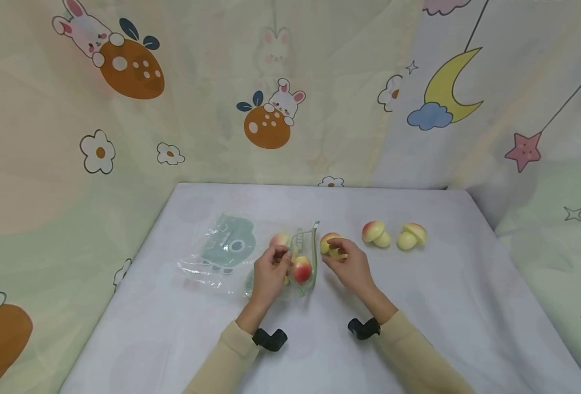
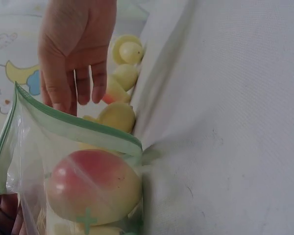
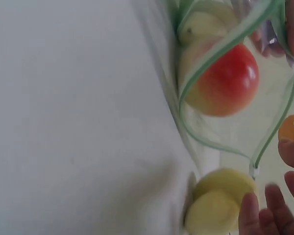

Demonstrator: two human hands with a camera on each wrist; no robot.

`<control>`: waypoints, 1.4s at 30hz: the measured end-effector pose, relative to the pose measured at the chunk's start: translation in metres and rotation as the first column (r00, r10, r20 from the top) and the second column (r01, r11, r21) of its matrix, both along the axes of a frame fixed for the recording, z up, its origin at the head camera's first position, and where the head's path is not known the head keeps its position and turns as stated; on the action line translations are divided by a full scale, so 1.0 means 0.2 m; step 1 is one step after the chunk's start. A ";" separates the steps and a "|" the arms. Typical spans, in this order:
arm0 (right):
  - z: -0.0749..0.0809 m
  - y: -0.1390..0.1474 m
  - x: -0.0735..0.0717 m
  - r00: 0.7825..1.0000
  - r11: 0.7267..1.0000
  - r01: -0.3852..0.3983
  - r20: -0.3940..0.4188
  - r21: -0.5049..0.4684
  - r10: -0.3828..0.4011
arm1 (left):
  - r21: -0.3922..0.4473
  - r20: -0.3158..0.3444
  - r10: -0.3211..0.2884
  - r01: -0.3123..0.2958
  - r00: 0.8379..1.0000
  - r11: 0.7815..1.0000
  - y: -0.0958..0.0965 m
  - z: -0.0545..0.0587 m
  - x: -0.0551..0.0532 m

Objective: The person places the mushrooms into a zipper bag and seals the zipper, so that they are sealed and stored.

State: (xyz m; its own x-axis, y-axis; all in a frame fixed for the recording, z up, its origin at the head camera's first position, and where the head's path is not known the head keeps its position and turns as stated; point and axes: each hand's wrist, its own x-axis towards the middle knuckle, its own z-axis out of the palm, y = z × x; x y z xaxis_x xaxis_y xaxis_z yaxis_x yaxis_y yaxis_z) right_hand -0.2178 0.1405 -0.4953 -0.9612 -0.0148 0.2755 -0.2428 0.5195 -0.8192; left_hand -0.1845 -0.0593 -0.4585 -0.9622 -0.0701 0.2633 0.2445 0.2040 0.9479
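My left hand [image 1: 269, 273] pinches the upper side of a clear zip bag [image 1: 315, 246] with a green edge. The bag's mouth gapes toward the right. Inside it a red-and-yellow toy mushroom [image 1: 301, 270] shows its rounded cap, with paler pieces partly hidden behind the plastic and the hand. Just right of the mouth, my right hand [image 1: 353, 268] is beside another toy mushroom [image 1: 328, 241] on the table. The right wrist view has that mushroom [image 3: 218, 205] below the bag's zip corner, near the loosely spread right fingers [image 3: 279, 210]. No grip on it shows.
Two more toy mushrooms, one nearer [image 1: 375, 234] and one farther right [image 1: 412, 236], lie on the white-covered table [image 1: 443, 306]. Clear plastic with a green cartoon print [image 1: 228, 243] lies flat at the left; whether it belongs to the same bag I cannot tell. A patterned curtain [image 1: 329, 109] hangs behind.
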 end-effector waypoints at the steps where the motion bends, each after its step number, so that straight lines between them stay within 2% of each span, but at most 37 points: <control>1: 0.00 0.01 -0.01 1.000 1.000 0.021 -0.010 0.017 -0.021 | -0.004 0.000 0.006 -0.006 1.000 1.000 0.00 0.00 0.00; 4: 0.00 0.03 -0.04 0.997 0.996 0.076 -0.017 0.055 -0.076 | -0.010 -0.004 0.021 -0.021 1.000 1.000 0.00 0.00 0.00; 7: -0.01 0.06 -0.06 0.995 0.992 0.095 0.026 0.085 -0.097 | 0.004 -0.001 0.034 -0.034 0.999 0.999 -0.01 0.00 0.00; 11: -0.03 0.08 -0.09 0.995 0.991 0.059 0.079 0.120 -0.069 | 0.029 0.004 0.053 -0.053 0.999 0.998 -0.02 -0.01 0.00; 18: -0.09 0.10 -0.12 0.996 0.989 0.004 0.087 0.148 -0.017 | 0.031 0.007 0.068 -0.068 0.998 0.997 -0.03 -0.01 0.00; 27: -0.13 0.10 -0.15 0.993 0.991 -0.002 0.118 0.135 -0.014 | 0.052 0.012 0.062 -0.062 0.998 0.997 -0.04 -0.01 0.00; 33: -0.13 0.11 -0.11 0.991 0.993 0.016 0.130 0.115 -0.031 | 0.052 0.012 0.056 -0.057 0.998 0.997 -0.03 -0.01 0.00; 42: -0.10 0.07 0.02 0.988 1.000 0.005 0.157 -0.023 -0.002 | 0.054 -0.013 0.049 -0.048 0.999 0.997 -0.01 0.01 0.00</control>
